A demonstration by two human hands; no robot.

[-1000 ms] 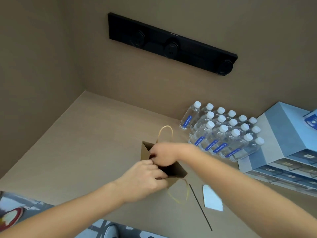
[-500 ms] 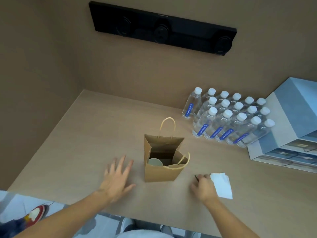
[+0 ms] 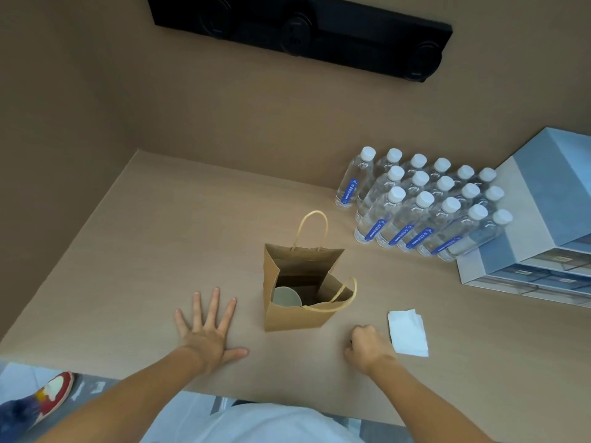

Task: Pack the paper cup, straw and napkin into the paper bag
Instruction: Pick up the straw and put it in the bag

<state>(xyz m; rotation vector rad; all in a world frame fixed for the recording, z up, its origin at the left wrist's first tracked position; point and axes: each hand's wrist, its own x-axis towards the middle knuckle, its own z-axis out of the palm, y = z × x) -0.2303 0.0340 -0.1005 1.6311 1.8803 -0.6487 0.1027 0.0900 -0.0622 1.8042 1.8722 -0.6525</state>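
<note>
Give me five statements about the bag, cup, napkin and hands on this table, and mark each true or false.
1. The paper bag stands upright and open. True.
2. The cup sits on the table beside the bag. False: it is inside the bag.
3. The napkin is already in the bag. False: it lies on the table, right of the bag.
4. The left hand lies flat with fingers spread, apart from the bag. True.
5. The right hand is spread open on the napkin. False: it is curled closed just left of the napkin.
</note>
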